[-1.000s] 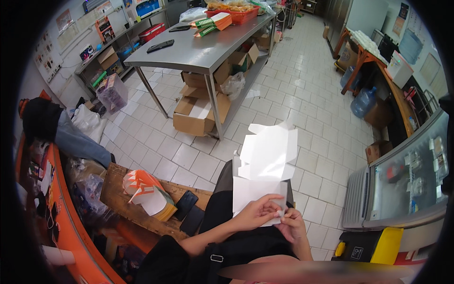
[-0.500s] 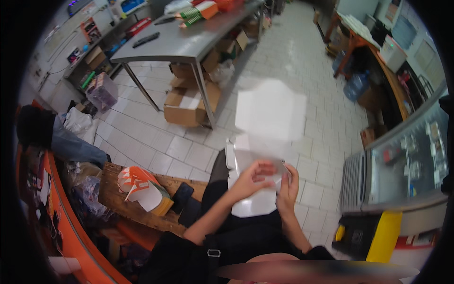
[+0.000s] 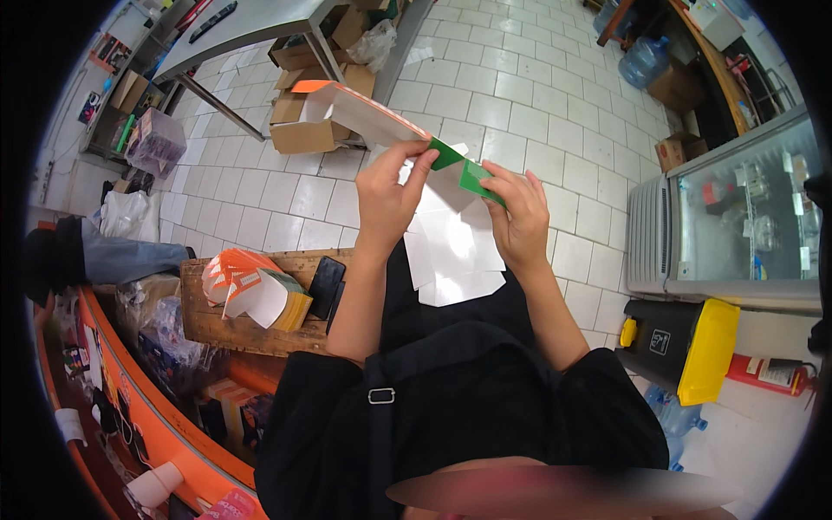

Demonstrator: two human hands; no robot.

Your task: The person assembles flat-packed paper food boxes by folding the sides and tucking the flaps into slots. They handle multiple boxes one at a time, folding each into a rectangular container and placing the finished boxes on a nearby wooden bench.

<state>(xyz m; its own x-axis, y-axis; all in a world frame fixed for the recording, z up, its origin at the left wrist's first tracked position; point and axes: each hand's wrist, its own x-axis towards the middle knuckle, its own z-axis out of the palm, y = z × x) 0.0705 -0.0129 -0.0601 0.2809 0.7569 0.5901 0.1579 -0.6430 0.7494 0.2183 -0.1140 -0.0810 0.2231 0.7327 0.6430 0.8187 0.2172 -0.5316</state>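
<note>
In the head view, we grasp an orange-and-green card sleeve [image 3: 368, 121] with the fingers of our left hand [image 3: 387, 195] and right hand [image 3: 520, 217], above the white carton [image 3: 455, 260] on our lap [image 3: 400, 303]. Similar sleeves [image 3: 260, 290] lie left, on the wooden surface [image 3: 204, 322].

I can see smooth, thin card in the orange-and-green folded carton [image 3: 381, 126] and a glossy sheen on the white unfolded paperboard box [image 3: 455, 253]; the brown wooden bench [image 3: 215, 326] looks rough and scuffed, the long grey table [image 3: 251, 28] smooth metal, the black yellow-lidded bin [image 3: 663, 338] matt plastic
</note>
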